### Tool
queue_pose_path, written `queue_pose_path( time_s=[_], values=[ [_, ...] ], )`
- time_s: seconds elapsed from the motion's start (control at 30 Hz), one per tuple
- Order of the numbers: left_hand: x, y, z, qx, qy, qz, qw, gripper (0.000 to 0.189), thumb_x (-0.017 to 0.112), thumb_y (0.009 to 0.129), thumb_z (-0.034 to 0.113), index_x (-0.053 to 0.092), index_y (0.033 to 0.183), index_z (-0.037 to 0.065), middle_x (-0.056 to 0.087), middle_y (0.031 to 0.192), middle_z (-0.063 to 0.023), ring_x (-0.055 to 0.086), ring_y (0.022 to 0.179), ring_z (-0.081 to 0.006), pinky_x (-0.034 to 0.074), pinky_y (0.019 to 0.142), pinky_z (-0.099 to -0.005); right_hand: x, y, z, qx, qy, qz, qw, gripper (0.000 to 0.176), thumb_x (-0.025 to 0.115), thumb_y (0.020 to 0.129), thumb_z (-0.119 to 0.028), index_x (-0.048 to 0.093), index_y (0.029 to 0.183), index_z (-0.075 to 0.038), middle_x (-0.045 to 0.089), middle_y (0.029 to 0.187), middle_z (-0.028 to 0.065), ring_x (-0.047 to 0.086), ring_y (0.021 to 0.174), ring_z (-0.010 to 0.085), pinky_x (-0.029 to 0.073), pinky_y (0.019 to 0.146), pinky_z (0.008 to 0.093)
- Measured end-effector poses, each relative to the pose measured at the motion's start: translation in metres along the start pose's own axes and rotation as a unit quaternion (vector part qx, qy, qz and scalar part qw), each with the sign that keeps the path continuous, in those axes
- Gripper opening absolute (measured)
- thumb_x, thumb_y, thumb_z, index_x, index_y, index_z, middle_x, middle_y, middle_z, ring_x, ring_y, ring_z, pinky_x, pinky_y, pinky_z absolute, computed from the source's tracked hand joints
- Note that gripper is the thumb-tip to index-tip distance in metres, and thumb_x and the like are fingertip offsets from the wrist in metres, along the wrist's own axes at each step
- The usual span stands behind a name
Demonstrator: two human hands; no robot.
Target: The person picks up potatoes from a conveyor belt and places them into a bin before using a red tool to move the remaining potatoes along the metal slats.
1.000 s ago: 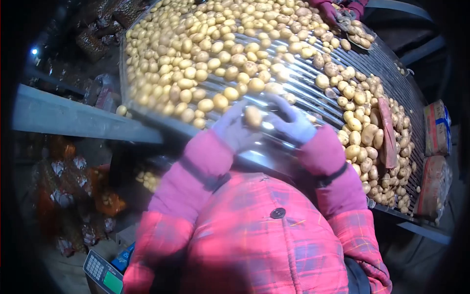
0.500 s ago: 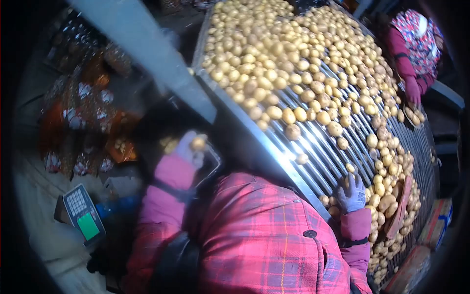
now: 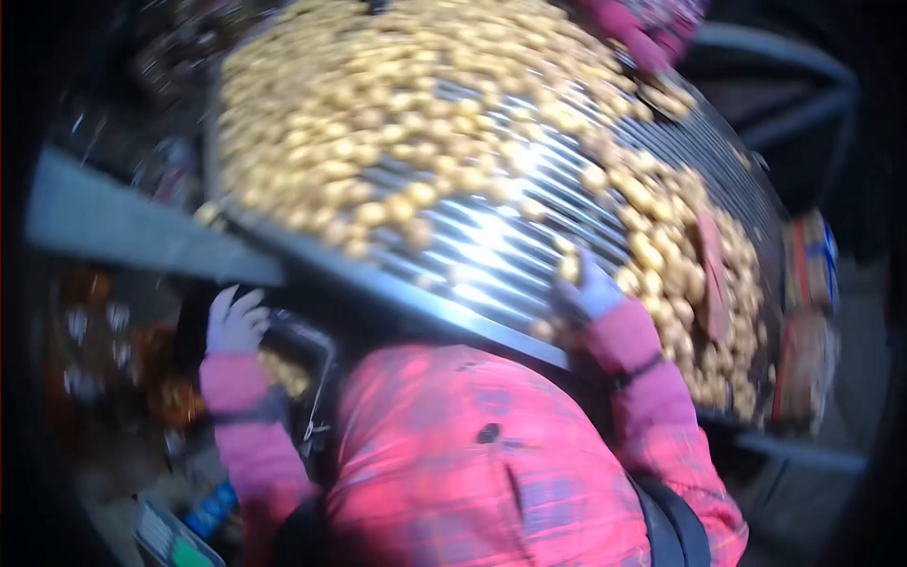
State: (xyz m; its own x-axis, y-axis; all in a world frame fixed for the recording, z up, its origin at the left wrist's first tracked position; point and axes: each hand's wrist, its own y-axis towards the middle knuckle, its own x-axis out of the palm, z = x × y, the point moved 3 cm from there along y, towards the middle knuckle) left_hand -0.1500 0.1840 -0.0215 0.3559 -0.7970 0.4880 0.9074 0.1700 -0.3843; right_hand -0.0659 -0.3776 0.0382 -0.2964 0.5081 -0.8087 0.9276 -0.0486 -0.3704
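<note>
My left hand [image 3: 234, 321], in a pale lavender glove, is over the edge of a dark container [image 3: 316, 345] at the lower left. Its fingers are spread, with nothing seen in them. A few potatoes [image 3: 283, 373] show inside that container. My right hand [image 3: 593, 288], gloved alike, is at the near side of a metal roller table [image 3: 482, 321]. A yellowish potato [image 3: 568, 265] sits at its fingertips, and the fingers appear curled around it, though blur softens the contact. Many loose potatoes [image 3: 652, 255] lie on the rollers just beyond and to the right.
A reddish board [image 3: 710, 274] stands among the potatoes at right. Another person's sleeve and hand [image 3: 647, 47] reach in at the top. A grey beam [image 3: 142, 222] crosses the left. A scale with a green display [image 3: 175, 539] is at lower left. Stacked packages [image 3: 803, 369] stand at far right.
The view has swung, blurring the picture. My left hand held a potato over the container and now has its fingers spread without it. My right hand has a potato at its fingertips in both frames.
</note>
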Motion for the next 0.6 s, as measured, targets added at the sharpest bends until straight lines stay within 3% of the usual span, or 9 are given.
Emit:
queue_pose_path(
  time_s=[0.1, 0.17, 0.2, 0.33, 0.37, 0.4, 0.47, 0.53, 0.6],
  values=[
    [0.032, 0.011, 0.009, -0.102, -0.155, -0.159, 0.970, 0.035, 0.048, 0.091, 0.025, 0.045, 0.122, 0.011, 0.054, 0.096, -0.0117, 0.049, 0.065, -0.0187, 0.039, 0.053, -0.0253, 0.017, 0.028, -0.027, -0.030, 0.005, -0.031, 0.999, 0.075, 0.055, 0.080, -0.048, 0.029, 0.139, -0.009, 0.054, 0.118, 0.0259, 0.054, 0.108, 0.0387, 0.041, 0.092, 0.0424],
    [0.084, -0.005, 0.011, 0.008, 0.025, 0.190, 0.981, 0.041, 0.051, 0.090, 0.029, 0.043, 0.124, 0.007, 0.047, 0.084, -0.0063, 0.042, 0.062, -0.0135, 0.035, 0.050, -0.0245, 0.025, 0.039, -0.059, -0.134, 0.073, -0.035, 0.988, 0.071, 0.055, 0.081, -0.046, 0.030, 0.139, -0.011, 0.053, 0.119, 0.0256, 0.052, 0.110, 0.0383, 0.040, 0.094, 0.0424],
    [0.088, -0.001, 0.006, 0.010, 0.028, 0.189, 0.982, 0.041, 0.051, 0.090, 0.029, 0.043, 0.124, 0.007, 0.047, 0.084, -0.0063, 0.042, 0.062, -0.0135, 0.035, 0.050, -0.0245, 0.015, 0.032, -0.084, -0.183, 0.093, -0.029, 0.978, 0.070, 0.055, 0.082, -0.045, 0.030, 0.138, -0.012, 0.053, 0.120, 0.0250, 0.052, 0.111, 0.0377, 0.040, 0.095, 0.0422],
    [0.121, 0.003, -0.019, -0.029, -0.001, -0.141, 0.990, 0.039, 0.046, 0.094, 0.031, 0.048, 0.125, 0.008, 0.058, 0.095, -0.0068, 0.051, 0.068, -0.0145, 0.043, 0.058, -0.0261, -0.024, 0.091, -0.025, -0.099, 0.004, 0.052, 0.994, 0.062, 0.055, 0.081, -0.043, 0.042, 0.133, -0.012, 0.054, 0.121, 0.0203, 0.053, 0.111, 0.0346, 0.041, 0.094, 0.0422],
    [0.137, -0.004, -0.020, -0.016, 0.018, -0.124, 0.992, 0.039, 0.045, 0.094, 0.030, 0.046, 0.125, 0.006, 0.057, 0.094, -0.0076, 0.049, 0.066, -0.0141, 0.040, 0.056, -0.0253, -0.050, 0.097, -0.002, -0.182, -0.019, 0.147, 0.972, 0.059, 0.055, 0.081, -0.042, 0.045, 0.131, -0.013, 0.055, 0.120, 0.0202, 0.054, 0.110, 0.0350, 0.042, 0.093, 0.0430],
    [0.138, 0.000, -0.022, -0.012, 0.016, -0.118, 0.993, 0.039, 0.045, 0.094, 0.030, 0.046, 0.125, 0.006, 0.057, 0.094, -0.0076, 0.049, 0.066, -0.0141, 0.040, 0.056, -0.0253, -0.070, 0.101, 0.006, -0.004, -0.078, 0.125, 0.989, 0.056, 0.052, 0.083, -0.042, 0.045, 0.131, -0.014, 0.054, 0.120, 0.0205, 0.053, 0.110, 0.0359, 0.041, 0.094, 0.0431],
    [0.139, 0.010, -0.037, -0.094, -0.059, -0.194, 0.975, 0.036, 0.043, 0.096, 0.027, 0.046, 0.125, 0.007, 0.058, 0.095, -0.0085, 0.050, 0.067, -0.0137, 0.041, 0.056, -0.0243, -0.081, 0.108, 0.033, 0.001, -0.094, 0.173, 0.980, 0.049, 0.045, 0.086, -0.045, 0.050, 0.123, -0.013, 0.054, 0.119, 0.0199, 0.052, 0.110, 0.0367, 0.040, 0.094, 0.0449],
    [0.162, 0.041, -0.053, -0.304, -0.291, -0.371, 0.828, 0.035, 0.043, 0.095, 0.027, 0.046, 0.122, 0.005, 0.056, 0.089, -0.0062, 0.050, 0.067, -0.0131, 0.041, 0.057, -0.0223, -0.073, 0.130, 0.045, 0.021, -0.157, 0.100, 0.982, 0.057, 0.049, 0.083, -0.044, 0.044, 0.130, -0.012, 0.050, 0.127, 0.0180, 0.048, 0.116, 0.0349, 0.039, 0.097, 0.0407],
    [0.191, 0.038, -0.047, -0.228, -0.242, -0.353, 0.875, 0.032, 0.044, 0.096, 0.026, 0.046, 0.118, 0.003, 0.049, 0.080, -0.0026, 0.043, 0.062, -0.0104, 0.037, 0.054, -0.0204, -0.056, 0.137, 0.039, 0.016, -0.203, 0.149, 0.968, 0.053, 0.052, 0.083, -0.039, 0.045, 0.128, -0.011, 0.051, 0.125, 0.0188, 0.048, 0.116, 0.0355, 0.041, 0.095, 0.0412]
  ],
)
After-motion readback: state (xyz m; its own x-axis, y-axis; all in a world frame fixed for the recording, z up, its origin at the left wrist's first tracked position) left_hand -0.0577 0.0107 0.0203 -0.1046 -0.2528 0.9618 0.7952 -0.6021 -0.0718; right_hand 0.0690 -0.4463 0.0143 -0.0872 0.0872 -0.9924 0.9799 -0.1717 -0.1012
